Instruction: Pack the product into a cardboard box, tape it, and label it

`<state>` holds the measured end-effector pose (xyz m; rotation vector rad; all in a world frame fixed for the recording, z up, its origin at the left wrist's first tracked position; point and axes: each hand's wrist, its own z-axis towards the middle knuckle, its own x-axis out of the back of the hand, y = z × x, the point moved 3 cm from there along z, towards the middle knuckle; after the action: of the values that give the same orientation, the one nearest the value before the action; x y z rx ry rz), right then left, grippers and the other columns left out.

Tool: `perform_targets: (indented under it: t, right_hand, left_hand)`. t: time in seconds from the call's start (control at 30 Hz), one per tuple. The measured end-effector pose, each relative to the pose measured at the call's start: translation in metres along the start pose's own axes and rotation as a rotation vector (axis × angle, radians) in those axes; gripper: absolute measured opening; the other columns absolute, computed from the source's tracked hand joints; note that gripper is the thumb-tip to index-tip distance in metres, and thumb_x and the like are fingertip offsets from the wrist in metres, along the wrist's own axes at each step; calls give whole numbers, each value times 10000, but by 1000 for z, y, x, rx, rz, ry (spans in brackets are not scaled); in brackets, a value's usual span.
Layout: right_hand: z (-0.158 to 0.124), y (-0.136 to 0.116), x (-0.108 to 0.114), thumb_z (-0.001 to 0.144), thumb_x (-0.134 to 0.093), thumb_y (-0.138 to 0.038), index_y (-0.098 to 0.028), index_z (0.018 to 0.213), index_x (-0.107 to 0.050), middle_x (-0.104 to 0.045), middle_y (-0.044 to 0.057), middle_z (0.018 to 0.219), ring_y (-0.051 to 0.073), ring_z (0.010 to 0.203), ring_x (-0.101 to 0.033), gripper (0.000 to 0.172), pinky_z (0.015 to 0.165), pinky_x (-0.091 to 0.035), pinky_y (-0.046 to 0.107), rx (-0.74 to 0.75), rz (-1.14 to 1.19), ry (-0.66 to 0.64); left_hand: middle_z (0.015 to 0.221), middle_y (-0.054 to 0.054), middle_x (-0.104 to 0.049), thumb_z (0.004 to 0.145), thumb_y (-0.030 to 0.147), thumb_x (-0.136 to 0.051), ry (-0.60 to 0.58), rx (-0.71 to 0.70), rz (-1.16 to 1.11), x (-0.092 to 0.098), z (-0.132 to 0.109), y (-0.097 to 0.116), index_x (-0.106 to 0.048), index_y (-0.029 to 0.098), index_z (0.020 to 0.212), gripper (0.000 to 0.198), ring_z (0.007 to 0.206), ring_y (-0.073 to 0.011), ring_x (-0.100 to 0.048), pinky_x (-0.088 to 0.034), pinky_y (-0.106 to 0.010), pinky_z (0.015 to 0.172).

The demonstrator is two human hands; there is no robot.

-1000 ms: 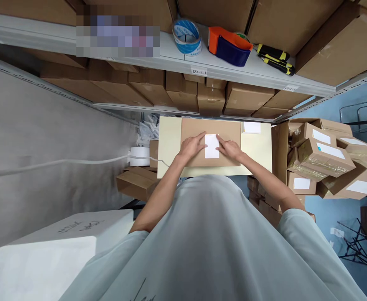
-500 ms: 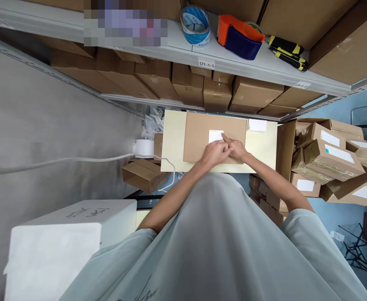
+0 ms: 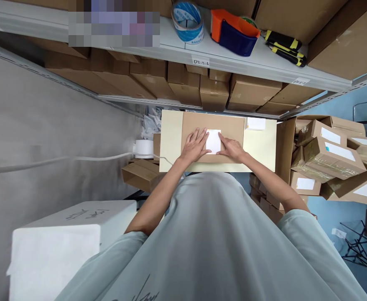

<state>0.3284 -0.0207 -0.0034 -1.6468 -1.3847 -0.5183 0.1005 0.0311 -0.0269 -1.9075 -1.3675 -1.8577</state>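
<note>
A flat brown cardboard box point(image 3: 213, 121) lies on a pale yellow board point(image 3: 171, 142) in front of me. On the box's top face is a white label point(image 3: 213, 142), lying flat. My left hand point(image 3: 195, 146) rests on the cardboard with fingers spread, its tips at the label's left edge. From the other side my right hand point(image 3: 231, 149) touches the label's right edge, thumb and index finger apart. Neither hand grips anything. To the right on the board sits a small stack of white labels point(image 3: 256, 123).
Above the board, a shelf point(image 3: 183, 52) carries a roll of blue tape point(image 3: 187, 23), an orange and blue tape dispenser point(image 3: 235, 32) and yellow-black cutters point(image 3: 285, 47). Labelled boxes point(image 3: 340, 156) fill a large carton at right. A white foam box point(image 3: 56, 255) stands lower left.
My hands have moved apart, the left one sliding left and opening flat. The label, partly covered before, now shows whole and lies flat on the box.
</note>
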Motion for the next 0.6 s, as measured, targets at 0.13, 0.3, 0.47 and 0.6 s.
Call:
perform_targets:
  t: [0.13, 0.3, 0.47, 0.6]
  right_hand:
    - [7, -5, 7, 1151, -601, -543, -181, 1843, -167, -799, 203, 1363, 375, 1207, -762, 893, 1018, -547, 418, -68, -54, -30]
    - [1, -11, -6, 1220, -328, -368, -142, 1833, -191, -753, 212, 1409, 341, 1161, -732, 667, 1050, -534, 439, -85, -94, 48]
    - [-22, -11, -25, 1196, -385, -445, -10, 1771, -309, -666, 282, 1427, 392, 1271, -614, 724, 1126, -479, 508, 34, -126, 144]
    - [-32, -13, -28, 1183, -439, -511, -28, 1770, -343, -644, 280, 1425, 402, 1312, -579, 766, 1121, -467, 505, 43, -150, 158]
  left_hand:
    - [1891, -167, -265, 1107, 521, -577, 31, 31, 40, 12, 21, -1, -357, 159, 1796, 809, 1664, -488, -331, -358, -672, 1283]
    - [1887, -173, -275, 1130, 406, -514, 70, 65, 49, 20, 41, 3, -450, 159, 1753, 673, 1555, -481, -449, -416, -683, 1227]
    - [1886, -170, -287, 1115, 435, -556, 73, -11, 1, 2, 8, 7, -443, 186, 1762, 703, 1723, -464, -261, -292, -683, 1338]
    - [1897, -141, -265, 1096, 614, -548, 92, -16, -38, -21, -33, 3, -417, 253, 1785, 789, 1782, -421, -126, -103, -680, 1410]
